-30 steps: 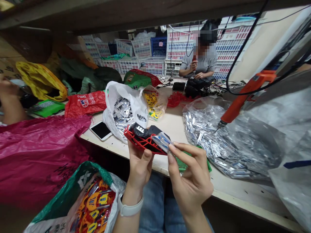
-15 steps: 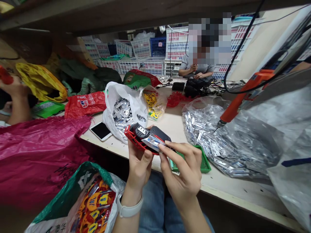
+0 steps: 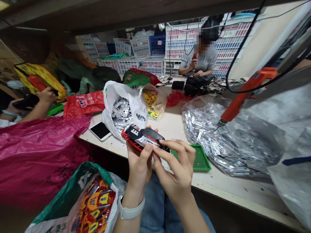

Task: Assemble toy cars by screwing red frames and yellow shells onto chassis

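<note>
A black and red plastic toy part (image 3: 150, 135) with a silver strip (image 3: 145, 140) on its side lies in my left hand (image 3: 138, 168), whose thumb presses on the strip. My right hand (image 3: 176, 165) pinches the near right end of the part with its fingertips. Behind my hands stands a white bag (image 3: 107, 110) of silver pieces, beside a clear bag of yellow pieces (image 3: 151, 103). A green basket (image 3: 201, 158) sits just right of my right hand.
An orange power screwdriver (image 3: 234, 106) hangs over a large clear bag of silver parts (image 3: 209, 136). A phone (image 3: 100, 130) lies at the left table edge. Below it is an open bag of orange and yellow parts (image 3: 96, 207). Two people work, one across and one at left.
The toy part and both my hands have shifted slightly left, and my left thumb now presses on the silver strip. The person at left has brought a red tool and a black object into view.
</note>
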`<state>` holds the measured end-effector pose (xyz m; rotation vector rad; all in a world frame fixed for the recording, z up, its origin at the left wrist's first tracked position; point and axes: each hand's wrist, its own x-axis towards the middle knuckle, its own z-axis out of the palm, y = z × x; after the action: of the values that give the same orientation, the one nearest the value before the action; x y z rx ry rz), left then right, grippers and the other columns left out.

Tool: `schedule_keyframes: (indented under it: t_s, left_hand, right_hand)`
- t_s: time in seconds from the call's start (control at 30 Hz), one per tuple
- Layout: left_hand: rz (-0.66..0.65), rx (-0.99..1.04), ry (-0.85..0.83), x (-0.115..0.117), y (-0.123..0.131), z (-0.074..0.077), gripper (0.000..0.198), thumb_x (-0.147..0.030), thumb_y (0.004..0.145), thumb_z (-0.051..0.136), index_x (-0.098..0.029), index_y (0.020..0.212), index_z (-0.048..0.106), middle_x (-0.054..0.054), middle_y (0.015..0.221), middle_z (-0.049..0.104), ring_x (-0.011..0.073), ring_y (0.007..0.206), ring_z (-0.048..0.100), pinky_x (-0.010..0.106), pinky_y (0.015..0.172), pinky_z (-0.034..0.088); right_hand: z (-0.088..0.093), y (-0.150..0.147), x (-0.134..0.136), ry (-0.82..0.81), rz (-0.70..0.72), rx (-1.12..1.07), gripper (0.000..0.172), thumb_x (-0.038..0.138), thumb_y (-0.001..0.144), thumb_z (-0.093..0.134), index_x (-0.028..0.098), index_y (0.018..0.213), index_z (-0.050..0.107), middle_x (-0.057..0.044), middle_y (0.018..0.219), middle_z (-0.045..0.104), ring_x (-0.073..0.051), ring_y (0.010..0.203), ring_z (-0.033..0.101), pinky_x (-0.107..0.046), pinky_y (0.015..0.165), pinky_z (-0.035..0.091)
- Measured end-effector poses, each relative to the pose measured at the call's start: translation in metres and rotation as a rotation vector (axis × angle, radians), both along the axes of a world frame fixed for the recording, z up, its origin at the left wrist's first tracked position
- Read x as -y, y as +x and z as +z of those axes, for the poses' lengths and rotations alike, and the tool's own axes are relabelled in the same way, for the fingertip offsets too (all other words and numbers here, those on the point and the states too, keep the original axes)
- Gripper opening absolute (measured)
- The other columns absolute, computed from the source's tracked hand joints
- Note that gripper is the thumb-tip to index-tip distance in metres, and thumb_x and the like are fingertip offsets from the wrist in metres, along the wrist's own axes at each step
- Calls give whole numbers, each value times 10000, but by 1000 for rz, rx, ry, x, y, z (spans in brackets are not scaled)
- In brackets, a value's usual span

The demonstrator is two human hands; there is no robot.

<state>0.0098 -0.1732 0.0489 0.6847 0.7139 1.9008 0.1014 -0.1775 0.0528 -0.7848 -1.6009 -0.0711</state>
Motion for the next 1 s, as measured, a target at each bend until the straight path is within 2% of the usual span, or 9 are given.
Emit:
schedule_keyframes:
  t_s: [0.2, 0.47, 0.6, 0.7, 0.8, 0.93, 1.0]
  left_hand:
    - [30, 37, -96, -5, 1, 2, 771, -349, 724, 842, -326, 1407, 484, 54, 1154, 764, 271, 1069, 752, 399, 960, 577]
    - [16, 31, -194, -9, 2, 3, 778, -363, 669, 796, -218, 1379, 513, 128, 1195, 745, 322, 1081, 735, 431, 920, 582]
    - [13, 44, -210, -8, 3, 3, 756, -356, 657, 800, -226, 1349, 526, 91, 1141, 751, 281, 1034, 741, 388, 912, 574]
    - [46, 33, -192, -7, 2, 1, 698, -340, 649, 813, -255, 1289, 546, 25, 995, 761, 208, 899, 748, 309, 819, 580]
    - [63, 38, -156, -5, -1, 0, 640, -307, 638, 835, -281, 1211, 550, 3, 999, 766, 170, 841, 746, 270, 768, 586]
    - [37, 74, -145, -6, -1, -1, 626, -302, 625, 860, -276, 1165, 546, 17, 1065, 764, 190, 902, 766, 281, 795, 608]
    - [29, 61, -137, -9, -1, -4, 644, -314, 627, 867, -276, 1179, 538, 35, 1107, 758, 219, 947, 770, 308, 804, 618]
  right_hand:
    - [-3, -1, -2, -82, 37, 30, 149, 113, 947, 659, 188, 1048, 739, -85, 1136, 701, -240, 1092, 546, -408, 965, 458]
    - [-4, -1, -4, -122, 59, 26, 131, 122, 947, 656, 196, 1023, 732, -78, 1104, 705, -226, 1049, 563, -393, 924, 462]
    - [-5, -2, -4, -106, 55, 6, 129, 112, 933, 655, 202, 1002, 716, -74, 1085, 712, -228, 1035, 578, -395, 914, 472]
    - [-5, -3, -4, -113, 61, -7, 114, 111, 922, 657, 200, 975, 704, -76, 1072, 710, -229, 1028, 582, -396, 911, 479]
    - [-4, -4, -3, -112, 79, -10, 97, 114, 917, 661, 190, 962, 700, -82, 1074, 708, -224, 1027, 581, -392, 911, 487]
    - [-6, 0, -2, -116, 122, -10, 117, 113, 919, 649, 193, 979, 709, -84, 1086, 710, -219, 1035, 598, -388, 897, 511]
    - [-6, 8, -4, -66, 145, -52, 160, 90, 911, 630, 197, 1002, 707, -69, 1049, 716, -208, 1008, 632, -384, 874, 526]
